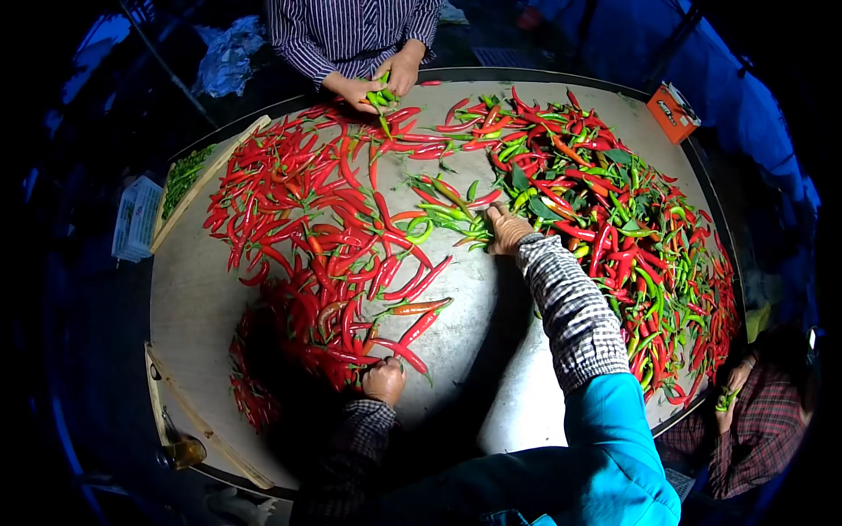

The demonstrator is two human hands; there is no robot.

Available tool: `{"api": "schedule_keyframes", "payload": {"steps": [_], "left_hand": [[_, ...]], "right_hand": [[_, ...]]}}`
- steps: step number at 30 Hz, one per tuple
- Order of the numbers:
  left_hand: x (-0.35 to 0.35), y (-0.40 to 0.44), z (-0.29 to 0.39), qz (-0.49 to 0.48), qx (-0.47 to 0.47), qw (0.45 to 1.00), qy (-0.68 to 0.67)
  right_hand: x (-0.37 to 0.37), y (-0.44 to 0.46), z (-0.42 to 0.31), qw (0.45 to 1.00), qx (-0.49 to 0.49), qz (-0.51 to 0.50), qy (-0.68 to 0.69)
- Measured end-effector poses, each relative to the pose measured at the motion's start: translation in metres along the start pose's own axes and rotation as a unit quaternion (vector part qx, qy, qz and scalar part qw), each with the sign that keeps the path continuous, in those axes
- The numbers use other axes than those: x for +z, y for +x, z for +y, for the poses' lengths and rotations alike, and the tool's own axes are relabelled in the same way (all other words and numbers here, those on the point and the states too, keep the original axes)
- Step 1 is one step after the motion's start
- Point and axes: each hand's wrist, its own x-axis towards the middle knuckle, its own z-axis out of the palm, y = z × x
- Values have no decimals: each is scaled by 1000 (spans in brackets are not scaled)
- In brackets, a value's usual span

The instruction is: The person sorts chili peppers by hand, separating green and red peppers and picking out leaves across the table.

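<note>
L hand (pixel 384 381) @ red chilies (pixel 303 188) — R hand (pixel 509 230) @ mixed pile (pixel 618 215)

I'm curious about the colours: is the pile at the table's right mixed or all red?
Mixed: the pile shows red peppers and green peppers together, with leaves.

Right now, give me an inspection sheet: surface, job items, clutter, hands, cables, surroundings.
Surface: pale tabletop, dark-edged, partly shadowed.
Job's things: mostly red peppers heaped left; mixed red and green peppers heaped right.
Clutter: leaves in the mixed heap; orange box at far right edge; wooden strips at left.
Hands: left hand at the red heap's near edge; right hand at the mixed heap's left side; grips unclear.
Cables: nothing seen.
Surroundings: dark; one co-worker opposite, another person lower right, both holding green peppers.
</note>
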Motion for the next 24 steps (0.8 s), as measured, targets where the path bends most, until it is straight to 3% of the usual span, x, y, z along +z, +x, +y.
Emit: {"api": "schedule_keyframes", "payload": {"steps": [5,13,18,21,24], "left_hand": [[0,-1,-1,-25,14,999,22],[-3,-1,0,-8,15,1000,-18],[-2,-1,0,-19,3,1000,2],[0,-1,0,-15,8,1000,5],[-1,-1,0,-10,12,1000,16]], "right_hand": [[-25,5,-25,991,91,-99,2],[-2,1,-30,990,97,-84,-54],[12,-24,-36,983,180,-26,-3],[15,-44,-33,987,158,-29,-27],[2,-57,-43,979,180,-95,-27]]}}
